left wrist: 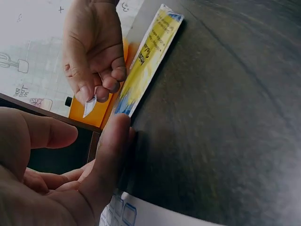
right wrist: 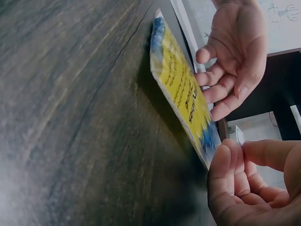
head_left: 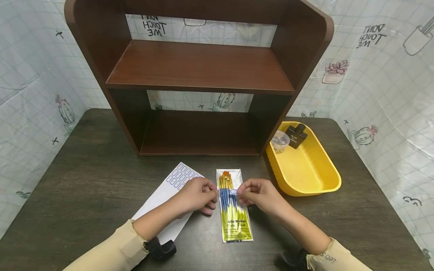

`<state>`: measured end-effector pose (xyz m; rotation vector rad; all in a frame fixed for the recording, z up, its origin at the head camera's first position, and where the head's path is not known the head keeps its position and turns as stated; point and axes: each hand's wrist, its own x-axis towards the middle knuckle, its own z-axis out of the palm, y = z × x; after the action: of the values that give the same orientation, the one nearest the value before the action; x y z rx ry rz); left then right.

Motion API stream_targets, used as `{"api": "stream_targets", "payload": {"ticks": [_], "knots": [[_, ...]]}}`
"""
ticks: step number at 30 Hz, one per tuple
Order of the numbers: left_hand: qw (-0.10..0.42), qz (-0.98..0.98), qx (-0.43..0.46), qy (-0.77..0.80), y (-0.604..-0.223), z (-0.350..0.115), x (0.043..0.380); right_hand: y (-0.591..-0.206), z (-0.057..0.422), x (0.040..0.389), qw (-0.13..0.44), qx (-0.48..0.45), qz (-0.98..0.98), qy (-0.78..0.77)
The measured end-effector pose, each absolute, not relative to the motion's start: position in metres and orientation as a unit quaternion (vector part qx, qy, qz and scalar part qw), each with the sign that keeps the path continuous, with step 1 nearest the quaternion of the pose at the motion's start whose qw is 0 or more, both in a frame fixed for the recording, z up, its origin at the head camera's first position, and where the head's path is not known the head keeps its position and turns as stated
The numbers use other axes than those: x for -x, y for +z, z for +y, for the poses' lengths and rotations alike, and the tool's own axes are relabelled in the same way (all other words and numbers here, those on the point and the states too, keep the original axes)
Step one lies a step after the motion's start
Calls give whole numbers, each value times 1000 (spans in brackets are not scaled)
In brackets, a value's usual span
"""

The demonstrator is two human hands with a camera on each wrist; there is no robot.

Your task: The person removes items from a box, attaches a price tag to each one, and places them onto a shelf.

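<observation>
A clear packet of paint brushes (head_left: 234,222) with blue and gold handles and a yellow-green label lies upright before me on the table. Over its right edge my right hand (head_left: 261,195) pinches a small white label sticker (head_left: 233,192) with a blue border between thumb and fingertips; the right wrist view also shows the sticker (right wrist: 240,135). My left hand (head_left: 198,195) is beside the packet's left edge, fingers loosely bent, with nothing held. Beneath the left hand and forearm lies a white sheet of blue-bordered stickers (head_left: 179,176), partly covered.
A dark brown two-tier shelf (head_left: 200,67) stands behind the packet. To its right is a yellow tray (head_left: 310,169) containing a dark bottle (head_left: 296,136) and a small clear cup (head_left: 280,141). Patterned sheeting (head_left: 383,94) hangs around the dark wooden table (head_left: 84,180).
</observation>
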<state>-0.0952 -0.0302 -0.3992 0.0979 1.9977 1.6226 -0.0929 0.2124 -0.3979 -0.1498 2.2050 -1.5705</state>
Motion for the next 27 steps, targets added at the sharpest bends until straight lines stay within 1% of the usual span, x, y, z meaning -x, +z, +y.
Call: {"api": "stream_targets", "payload": {"ticks": [7, 13, 27], "knots": [[298, 719, -18, 628, -402, -27, 102, -404, 211, 94, 229, 51, 784, -575], [312, 702, -2, 640, -404, -25, 105, -404, 210, 94, 230, 48, 785, -574], [301, 706, -4, 641, -408, -15, 111, -405, 206, 92, 215, 52, 786, -578]]}}
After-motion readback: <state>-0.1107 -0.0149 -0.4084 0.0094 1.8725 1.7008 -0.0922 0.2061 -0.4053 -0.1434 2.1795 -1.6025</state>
